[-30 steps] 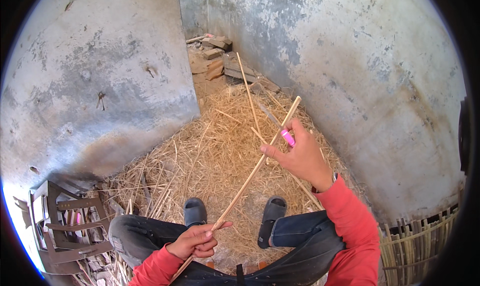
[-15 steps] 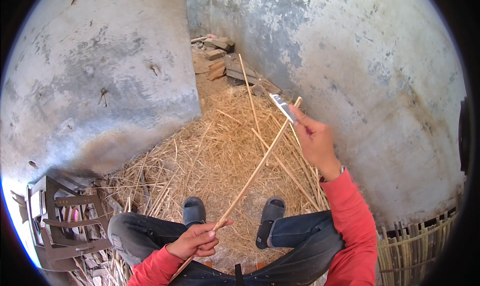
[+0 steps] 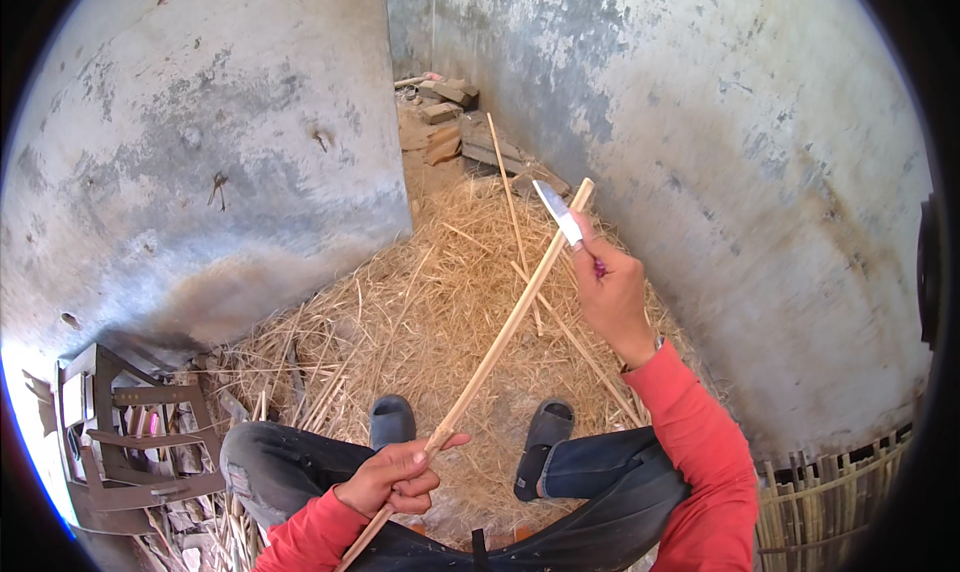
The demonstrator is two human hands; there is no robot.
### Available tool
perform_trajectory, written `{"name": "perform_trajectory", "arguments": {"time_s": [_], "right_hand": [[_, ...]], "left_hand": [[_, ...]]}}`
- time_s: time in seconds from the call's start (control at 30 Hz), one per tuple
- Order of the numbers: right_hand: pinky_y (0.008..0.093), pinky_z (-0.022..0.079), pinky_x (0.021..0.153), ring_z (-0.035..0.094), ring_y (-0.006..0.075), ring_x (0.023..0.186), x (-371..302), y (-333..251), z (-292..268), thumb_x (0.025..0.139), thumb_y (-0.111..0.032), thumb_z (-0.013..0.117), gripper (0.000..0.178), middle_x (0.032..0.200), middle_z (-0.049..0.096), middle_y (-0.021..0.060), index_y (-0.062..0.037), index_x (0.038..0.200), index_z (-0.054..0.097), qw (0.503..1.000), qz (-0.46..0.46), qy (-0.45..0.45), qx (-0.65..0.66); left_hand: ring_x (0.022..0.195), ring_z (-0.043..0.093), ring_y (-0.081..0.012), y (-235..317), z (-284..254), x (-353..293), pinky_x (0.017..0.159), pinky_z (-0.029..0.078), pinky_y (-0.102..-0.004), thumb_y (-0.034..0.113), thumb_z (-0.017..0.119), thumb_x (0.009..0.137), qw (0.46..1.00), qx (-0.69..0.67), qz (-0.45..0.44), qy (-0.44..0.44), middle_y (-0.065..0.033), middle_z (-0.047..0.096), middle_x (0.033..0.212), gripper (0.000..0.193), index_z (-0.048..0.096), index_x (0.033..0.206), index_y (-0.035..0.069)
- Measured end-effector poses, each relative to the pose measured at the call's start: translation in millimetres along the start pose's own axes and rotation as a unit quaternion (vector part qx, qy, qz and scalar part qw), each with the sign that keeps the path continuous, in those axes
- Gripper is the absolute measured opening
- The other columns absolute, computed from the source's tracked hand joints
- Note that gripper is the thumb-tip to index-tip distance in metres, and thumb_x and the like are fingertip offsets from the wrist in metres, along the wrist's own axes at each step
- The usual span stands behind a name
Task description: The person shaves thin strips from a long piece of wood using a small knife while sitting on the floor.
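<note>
A long pale strip of split bamboo or wood (image 3: 500, 342) slants from my lap up to the far right. My left hand (image 3: 392, 477) is closed round its lower part, above my left thigh. My right hand (image 3: 612, 290) grips a short knife (image 3: 556, 212) near the strip's far end. The knife's shiny blade points up and left and lies across the strip, seemingly touching it. My fingers hide most of the knife's handle.
Shavings and straw-like slivers (image 3: 440, 282) cover the floor between two worn walls. A thin stick (image 3: 514, 212) lies beyond the strip, with bricks (image 3: 447, 94) behind. A brown frame (image 3: 150, 442) stands at left, a slatted bamboo basket or fence (image 3: 830, 507) at right.
My right hand and the knife have shifted a little left and nearer along the strip. The strip shows a broader face now. My left hand keeps its hold, and the view has shifted slightly.
</note>
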State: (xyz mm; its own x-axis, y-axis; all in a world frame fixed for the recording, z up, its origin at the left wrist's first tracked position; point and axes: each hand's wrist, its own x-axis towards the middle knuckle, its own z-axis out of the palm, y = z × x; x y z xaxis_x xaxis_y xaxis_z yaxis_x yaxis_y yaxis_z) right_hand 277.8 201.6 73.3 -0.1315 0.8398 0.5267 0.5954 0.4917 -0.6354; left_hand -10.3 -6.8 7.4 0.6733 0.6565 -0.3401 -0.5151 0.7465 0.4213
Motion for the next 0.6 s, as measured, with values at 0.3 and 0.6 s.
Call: {"name": "perform_trajectory", "arguments": {"time_s": [0.3, 0.6], "right_hand": [[0.0403, 0.047, 0.052, 0.056, 0.024, 0.052, -91.7, -57.3, 24.3, 0.095, -0.01, 0.061, 0.051, 0.069, 0.06, 0.0175, -0.0125, 0.145, 0.059, 0.947, -0.136, -0.273, 0.104], [0.0297, 0.044, 0.05, 0.047, 0.0076, 0.053, -40.3, -32.5, 18.2, 0.102, -0.011, 0.058, 0.039, 0.082, 0.072, 0.0164, -0.0074, 0.141, 0.063, 0.984, 0.026, -0.165, 0.06]], "left_hand": [[0.052, 0.018, -0.0047, 4.8, -0.1, 2.4, 0.049, 0.02, -0.021, 0.033, 0.043, 0.112, 1.0, 0.015, 0.014, 0.017, 0.0066, 0.024, 0.066, 0.06, 0.028, 0.162, 0.003], [0.052, 0.019, -0.0045, 4.9, 2.0, 2.9, 0.049, 0.02, -0.0201, 0.036, 0.049, 0.11, 0.999, 0.022, 0.008, 0.037, 0.005, 0.026, 0.066, 0.063, 0.031, 0.16, 0.002]]}}
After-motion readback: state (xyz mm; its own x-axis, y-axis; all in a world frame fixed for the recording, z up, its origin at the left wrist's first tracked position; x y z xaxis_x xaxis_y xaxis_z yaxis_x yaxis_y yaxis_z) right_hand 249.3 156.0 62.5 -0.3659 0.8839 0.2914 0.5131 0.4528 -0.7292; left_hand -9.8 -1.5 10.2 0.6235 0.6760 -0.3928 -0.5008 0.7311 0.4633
